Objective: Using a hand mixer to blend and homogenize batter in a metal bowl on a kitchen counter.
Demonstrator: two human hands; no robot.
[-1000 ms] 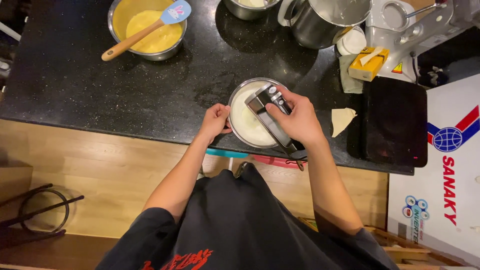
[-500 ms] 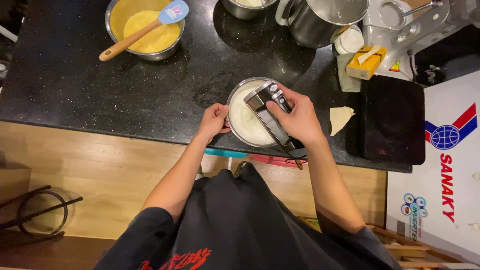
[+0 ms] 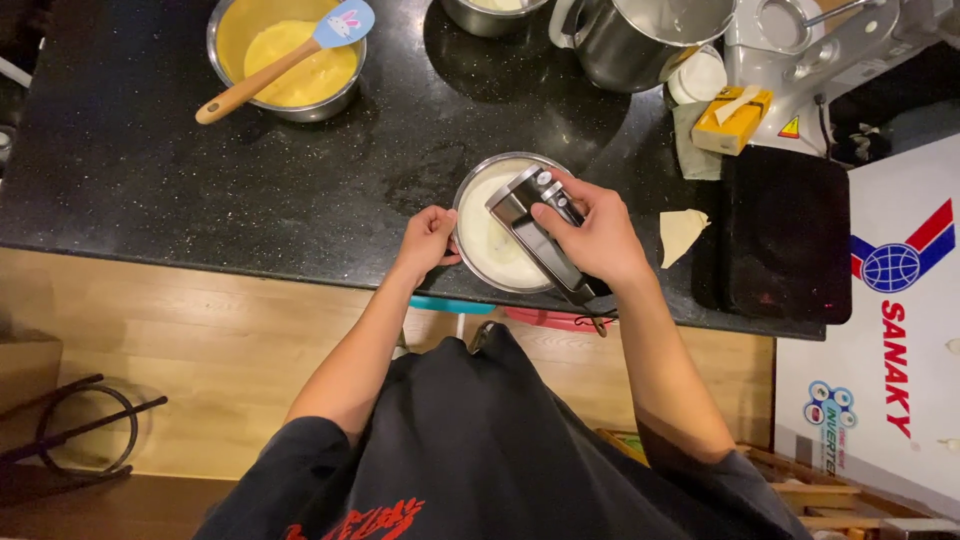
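While your R hand (image 3: 590, 235) grips the hand mixer (image 3: 535, 225) over the steel bowl (image 3: 470, 255), L hand (image 3: 428, 240) clasps its rim, yellow carton (image 3: 735, 118) w/ white-red-blue box (image 3: 880, 330) at right.

A small round steel bowl of pale batter (image 3: 490, 245) sits near the front edge of the black speckled stone counter (image 3: 150, 170). The left hand (image 3: 428, 238) touches its rim at nine o'clock; the right hand (image 3: 590, 235) holds a black-and-silver hand mixer (image 3: 535, 215) over it. A larger steel bowl of yellow batter (image 3: 290, 60) (wooden-handled spatula (image 3: 280, 60) resting in it) lies at ten o'clock, a folded pale paper scrap (image 3: 680, 232) at three.
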